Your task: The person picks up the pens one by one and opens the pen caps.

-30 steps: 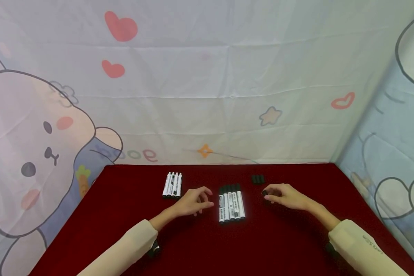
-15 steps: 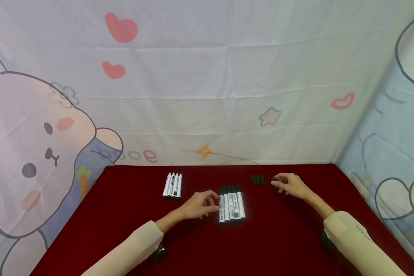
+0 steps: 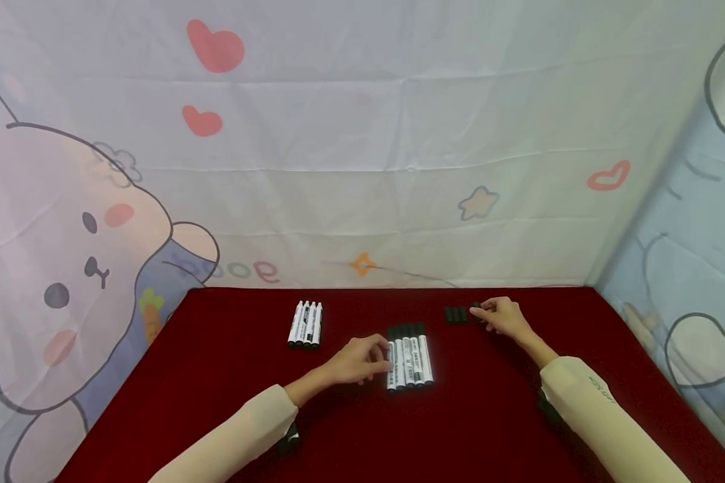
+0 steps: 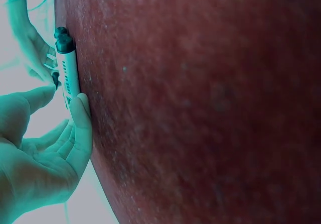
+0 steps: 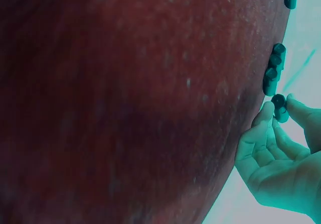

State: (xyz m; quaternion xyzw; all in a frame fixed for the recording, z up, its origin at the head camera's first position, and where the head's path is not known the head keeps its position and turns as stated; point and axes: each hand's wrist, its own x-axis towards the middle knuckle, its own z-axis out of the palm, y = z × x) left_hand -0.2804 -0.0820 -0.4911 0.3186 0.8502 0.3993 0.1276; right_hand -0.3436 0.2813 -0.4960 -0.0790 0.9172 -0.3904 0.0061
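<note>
On the red table (image 3: 217, 376), the left hand (image 3: 359, 360) rests with curled fingers against the leftmost marker of a row of five capped markers (image 3: 409, 355) lying side by side near the table's middle. In the left wrist view, a fingertip (image 4: 80, 106) touches the white barrel of that marker (image 4: 67, 71) and the thumb is close on the other side; the hand seems to be starting a pinch, but whether it truly grips cannot be told.

The right hand (image 3: 503, 315) is nearer the far edge, right of middle. Its thumb and forefinger are closed on a small black cap (image 3: 476, 308), clearly seen in the right wrist view as a pinch on the cap (image 5: 280, 106). The cap is just beside a row of three more black caps (image 3: 456, 314) lying together on the cloth; whether it touches them cannot be told.

Four uncapped white markers (image 3: 305, 323) lie in a tight row toward the far left part of the table, well apart from both hands.
</note>
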